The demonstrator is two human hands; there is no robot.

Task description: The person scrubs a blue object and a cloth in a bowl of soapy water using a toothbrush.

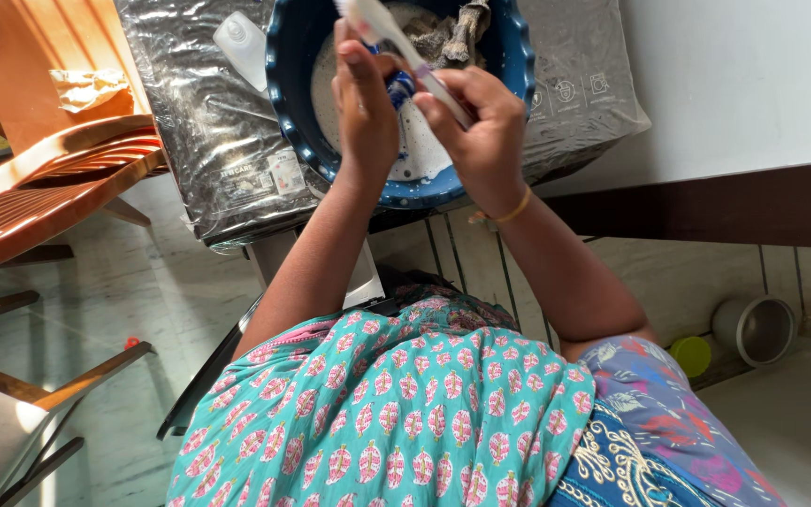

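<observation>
A blue fluted tub point(285, 84) holding soapy water stands in front of me on a silver foil sheet. My left hand point(366, 103) grips a small dark blue thing point(399, 87) over the tub. My right hand point(482, 131), with a gold bangle at the wrist, holds a white brush point(396, 42) whose handle crosses the blue thing. Dark wet items point(457, 33) lie at the tub's far side.
A white plastic bottle point(241, 42) lies on the foil sheet point(208, 131) left of the tub. Wooden chairs point(49, 178) stand at the left. A white cup point(756, 329) and a yellow lid point(692, 355) lie on the floor at the right.
</observation>
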